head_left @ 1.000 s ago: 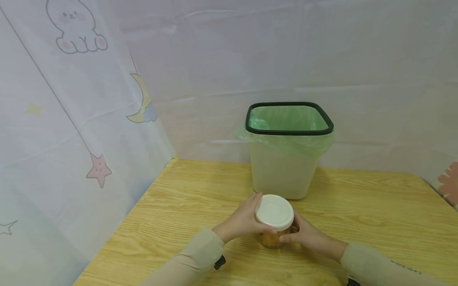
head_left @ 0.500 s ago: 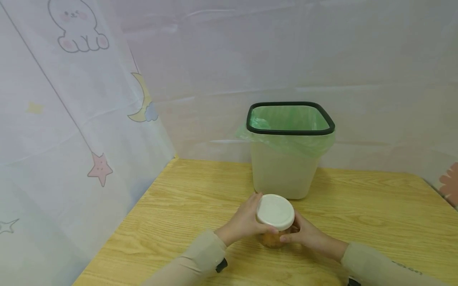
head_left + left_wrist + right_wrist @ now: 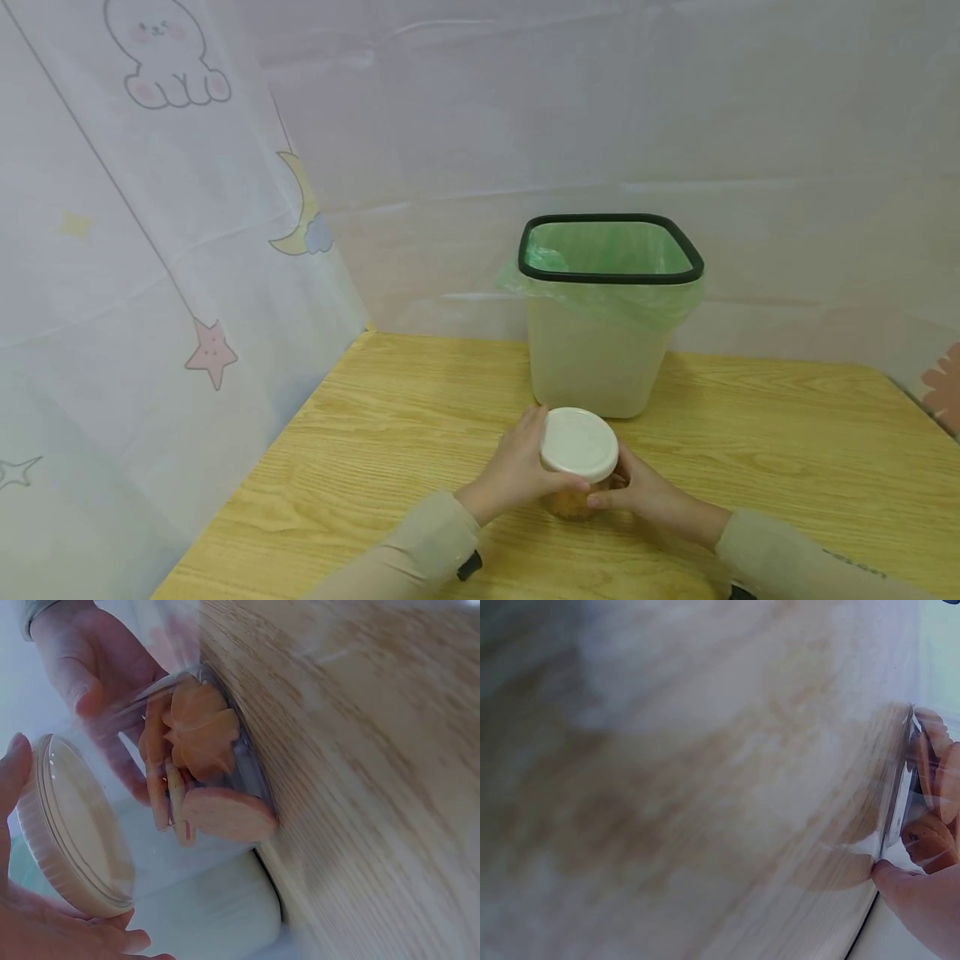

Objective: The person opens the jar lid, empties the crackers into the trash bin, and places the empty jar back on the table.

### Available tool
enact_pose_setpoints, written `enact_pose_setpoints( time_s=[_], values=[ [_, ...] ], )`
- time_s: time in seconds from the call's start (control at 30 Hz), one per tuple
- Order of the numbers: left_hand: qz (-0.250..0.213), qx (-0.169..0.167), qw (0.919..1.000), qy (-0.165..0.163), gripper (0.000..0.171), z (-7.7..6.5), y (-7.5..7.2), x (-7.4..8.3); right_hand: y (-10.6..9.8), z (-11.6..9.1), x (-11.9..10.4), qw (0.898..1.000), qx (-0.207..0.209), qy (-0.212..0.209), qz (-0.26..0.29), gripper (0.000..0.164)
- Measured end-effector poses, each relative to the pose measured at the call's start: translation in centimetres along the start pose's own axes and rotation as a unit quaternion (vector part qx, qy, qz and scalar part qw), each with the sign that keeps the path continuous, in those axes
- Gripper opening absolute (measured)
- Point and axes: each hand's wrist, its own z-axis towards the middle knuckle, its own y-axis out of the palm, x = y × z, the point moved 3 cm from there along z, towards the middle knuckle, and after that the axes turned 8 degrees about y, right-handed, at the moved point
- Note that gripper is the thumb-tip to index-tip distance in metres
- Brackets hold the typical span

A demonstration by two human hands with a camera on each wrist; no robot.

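The lid (image 3: pixel 579 442) looks cream-white to us and the jar (image 3: pixel 161 859) clear; we see orange pieces (image 3: pixel 200 729) through it, and one round slice (image 3: pixel 229 815) of paler salmon pink. The table (image 3: pixel 360 467) is yellow-tan with streaky wood grain. We find the bin (image 3: pixel 588 358) whitish, its rim (image 3: pixel 611 277) black, its liner (image 3: pixel 630 248) pale green. The sleeves (image 3: pixel 431 533) are beige, the right one bearing dark lettering (image 3: pixel 853 564). On the pale backdrop (image 3: pixel 450 125) we make out a grey-outlined white bear (image 3: pixel 165 62) with pink cheeks, a yellow moon (image 3: pixel 307 212), a blue cloud (image 3: pixel 318 235), a pink star (image 3: pixel 212 354) and a coral flower (image 3: pixel 947 387).

2 hands (image 3: pixel 519 468) (image 3: pixel 649 497) | 1 jar (image 3: pixel 568 505) | 1 lid (image 3: pixel 579 444) | 1 bin (image 3: pixel 598 358)
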Motion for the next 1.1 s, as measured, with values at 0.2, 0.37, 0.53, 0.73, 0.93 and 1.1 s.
enact_pose_setpoints(
  time_s=[0.2, 0.37, 0.53, 0.73, 0.93, 1.1],
  values=[
    [-0.001, 0.004, 0.9999, -0.012, 0.112, -0.08, 0.25, -0.02, -0.01, -0.07, 0.03, 1.000, -0.006, 0.005, 0.008, 0.098],
    [0.004, 0.016, 0.9998, -0.011, 0.112, -0.18, 0.36, 0.15, -0.04, -0.10, 0.07, 1.000, -0.004, 0.006, 0.008, 0.098],
    [0.000, 0.026, 0.9996, -0.012, 0.113, -0.21, 0.47, 0.31, -0.04, -0.08, -0.06, 1.000, 0.005, 0.010, 0.010, 0.098],
    [0.012, 0.044, 0.9989, -0.013, 0.113, -0.17, 0.59, 0.55, 0.03, -0.05, -0.30, 1.000, 0.012, 0.002, 0.009, 0.099],
    [0.013, 0.058, 0.9980, -0.018, 0.111, -0.40, 0.73, 0.77, 0.04, -0.11, -0.34, 1.000, 0.007, 0.011, 0.006, 0.099],
    [0.004, 0.046, 0.9987, -0.022, 0.112, -0.51, 0.68, 0.60, 0.11, -0.12, -0.30, 1.000, 0.006, 0.009, 0.003, 0.097]
  ],
)
